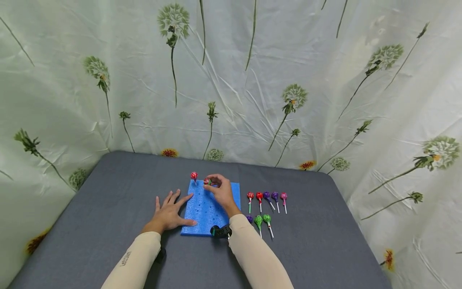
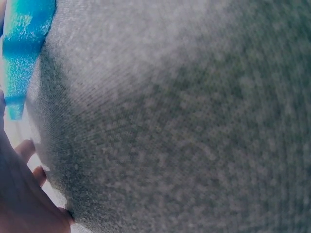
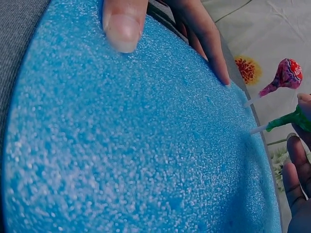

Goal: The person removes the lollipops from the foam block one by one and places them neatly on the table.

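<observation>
A blue foam board point(image 1: 209, 212) with small holes lies on the table. My left hand point(image 1: 169, 212) has its fingers spread; the thumb and index finger rest on the board's left edge. Near the far edge, my right hand point(image 1: 221, 194) pinches a red-and-green wrapped lollipop point(image 1: 207, 181) by its top. In the right wrist view, the green wrapper point(image 3: 286, 119) shows below the fingers and the white stick meets the foam. A red lollipop point(image 1: 194, 176) stands upright in the far left corner of the board. The left wrist view shows part of the left hand point(image 2: 26, 194) beside the foam.
Right of the board lies a row of lollipops, with red point(image 1: 259, 196), purple point(image 1: 275, 195) and pink point(image 1: 284, 196) heads. Nearer, two green lollipops point(image 1: 267, 218) and a purple one point(image 1: 249, 218) lie, the purple partly behind the right arm. A floral curtain point(image 1: 245, 100) hangs behind the grey table point(image 1: 317, 241).
</observation>
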Demonstrator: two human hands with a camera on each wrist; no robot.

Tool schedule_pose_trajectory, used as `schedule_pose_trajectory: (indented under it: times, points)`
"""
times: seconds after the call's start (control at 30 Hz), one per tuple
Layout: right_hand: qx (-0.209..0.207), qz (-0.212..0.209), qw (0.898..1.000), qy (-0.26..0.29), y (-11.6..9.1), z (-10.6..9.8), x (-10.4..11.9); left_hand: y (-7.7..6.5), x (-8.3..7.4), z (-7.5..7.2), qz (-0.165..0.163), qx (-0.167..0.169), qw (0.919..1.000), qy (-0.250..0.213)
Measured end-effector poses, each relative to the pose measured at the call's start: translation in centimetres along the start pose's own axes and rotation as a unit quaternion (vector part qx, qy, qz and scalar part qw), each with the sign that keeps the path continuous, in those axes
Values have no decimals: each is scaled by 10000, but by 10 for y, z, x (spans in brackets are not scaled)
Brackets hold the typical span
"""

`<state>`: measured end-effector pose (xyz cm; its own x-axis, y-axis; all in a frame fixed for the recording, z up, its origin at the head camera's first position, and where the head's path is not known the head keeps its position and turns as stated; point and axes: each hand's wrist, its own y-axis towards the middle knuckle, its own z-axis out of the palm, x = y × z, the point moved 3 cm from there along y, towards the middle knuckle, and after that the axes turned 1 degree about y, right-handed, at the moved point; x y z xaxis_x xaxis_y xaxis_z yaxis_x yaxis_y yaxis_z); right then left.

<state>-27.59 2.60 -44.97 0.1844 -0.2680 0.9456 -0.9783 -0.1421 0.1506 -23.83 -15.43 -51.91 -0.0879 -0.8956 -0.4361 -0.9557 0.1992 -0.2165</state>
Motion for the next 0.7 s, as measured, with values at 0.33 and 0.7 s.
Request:
schedule_pose_trajectory:
  times: [0.33, 0.7]
  points:
    - [-177, 53, 9998, -66, 19, 1, -42, 1, 0, 2, 41, -22, 10000, -40]
    - [272, 40, 9991, 324, 16, -3, -26, 1, 1, 1, 13, 20, 10000, -47]
